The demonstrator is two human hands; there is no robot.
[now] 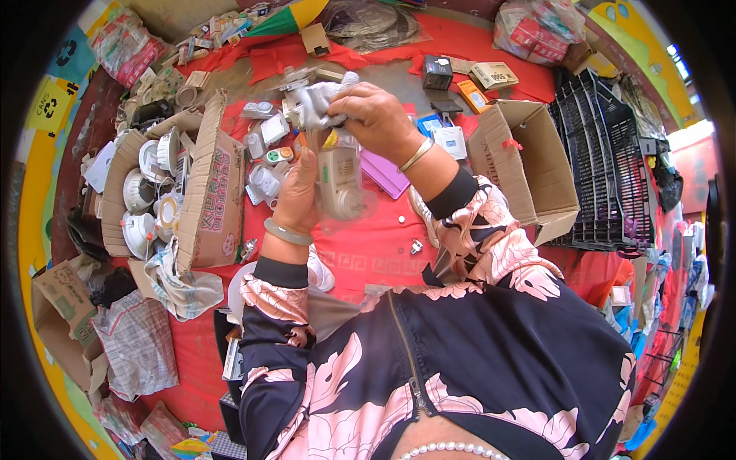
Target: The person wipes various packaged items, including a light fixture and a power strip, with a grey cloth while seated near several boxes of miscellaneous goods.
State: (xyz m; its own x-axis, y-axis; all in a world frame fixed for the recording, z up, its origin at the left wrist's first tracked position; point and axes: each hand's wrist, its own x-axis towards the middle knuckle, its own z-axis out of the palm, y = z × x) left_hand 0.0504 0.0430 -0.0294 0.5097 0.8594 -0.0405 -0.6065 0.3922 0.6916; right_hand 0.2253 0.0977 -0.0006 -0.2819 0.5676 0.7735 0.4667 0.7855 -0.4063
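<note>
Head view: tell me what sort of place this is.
Probably a stall or sorting spot for small electrical goods. A red cloth is strewn with boxed switches, a cardboard box holds white lamp fittings, and black crates stand beside an empty carton.

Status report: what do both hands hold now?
Left hand grips beige device. Right hand presses white cloth on its top. Nothing between them.

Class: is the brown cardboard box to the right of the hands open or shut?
Open: the cardboard box has its flaps spread, showing its bare inside.
</note>
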